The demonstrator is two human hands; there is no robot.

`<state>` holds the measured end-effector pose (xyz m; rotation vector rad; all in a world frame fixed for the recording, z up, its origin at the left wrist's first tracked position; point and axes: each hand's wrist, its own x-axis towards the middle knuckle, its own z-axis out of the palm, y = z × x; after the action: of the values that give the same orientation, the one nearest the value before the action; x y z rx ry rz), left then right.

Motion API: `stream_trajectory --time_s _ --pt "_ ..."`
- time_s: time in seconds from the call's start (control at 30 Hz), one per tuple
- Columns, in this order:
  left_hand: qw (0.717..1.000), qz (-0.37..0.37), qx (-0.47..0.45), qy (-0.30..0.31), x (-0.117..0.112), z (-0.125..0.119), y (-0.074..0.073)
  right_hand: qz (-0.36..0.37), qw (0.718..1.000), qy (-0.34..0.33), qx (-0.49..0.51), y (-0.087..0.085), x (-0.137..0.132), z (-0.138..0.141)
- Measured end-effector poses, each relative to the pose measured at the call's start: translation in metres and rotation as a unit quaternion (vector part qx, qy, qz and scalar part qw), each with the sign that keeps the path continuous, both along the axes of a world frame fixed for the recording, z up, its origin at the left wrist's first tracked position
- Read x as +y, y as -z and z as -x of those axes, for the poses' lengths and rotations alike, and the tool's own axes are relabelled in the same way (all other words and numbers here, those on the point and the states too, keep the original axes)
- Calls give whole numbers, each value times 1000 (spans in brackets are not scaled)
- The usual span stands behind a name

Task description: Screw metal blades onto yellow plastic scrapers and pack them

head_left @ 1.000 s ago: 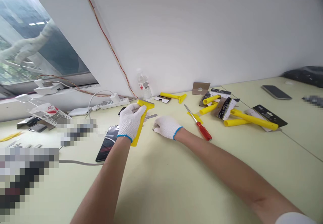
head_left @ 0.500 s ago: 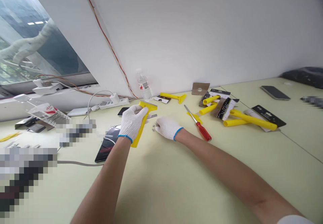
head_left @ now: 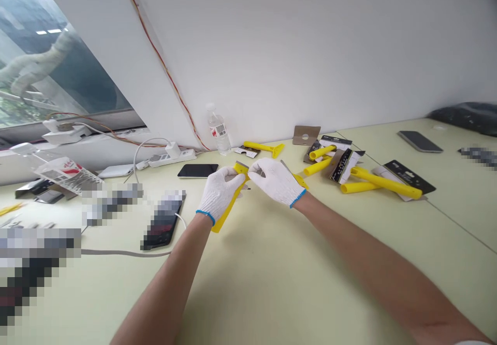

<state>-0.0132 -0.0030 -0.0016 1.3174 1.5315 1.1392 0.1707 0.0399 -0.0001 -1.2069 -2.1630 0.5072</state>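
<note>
My left hand [head_left: 217, 192], in a white knit glove with a blue cuff, is closed around a yellow scraper [head_left: 225, 215], its wide head up and its handle slanting down toward me. At the scraper's head, my gloved right hand [head_left: 277, 182] makes a pinch with thumb and forefinger. Whatever lies between those fingertips is too small to name. Small metal bits show dimly on the table just below the fingers. Behind the right hand, a screwdriver shaft [head_left: 284, 166] pokes out, its handle hidden. A yellow piece [head_left: 301, 181] lies beside it.
Another yellow scraper [head_left: 277, 151] lies by the wall near a plastic bottle [head_left: 220, 130]. To the right are yellow handles [head_left: 388, 182] and black packaging cards [head_left: 407, 176]. Phones [head_left: 198, 170], a power strip [head_left: 173, 157] and cables occupy the left.
My right hand has risen from the small metal screws on the table to the scraper's head. My left hand has shifted slightly right with the scraper. The red screwdriver handle is now covered.
</note>
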Motion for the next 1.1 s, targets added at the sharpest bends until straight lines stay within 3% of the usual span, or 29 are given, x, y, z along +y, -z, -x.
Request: stream_trajectory --time_s 0.53,0.73,1.1 --pt "999 1 38 15 0 -15 9 -22 1000 -6 -7 9 3 1" --pt "998 -15 55 7 -1 -18 13 25 999 25 -1 4 0 1" --pt "996 60 -65 23 -6 -20 2 61 993 71 67 13 4 5"
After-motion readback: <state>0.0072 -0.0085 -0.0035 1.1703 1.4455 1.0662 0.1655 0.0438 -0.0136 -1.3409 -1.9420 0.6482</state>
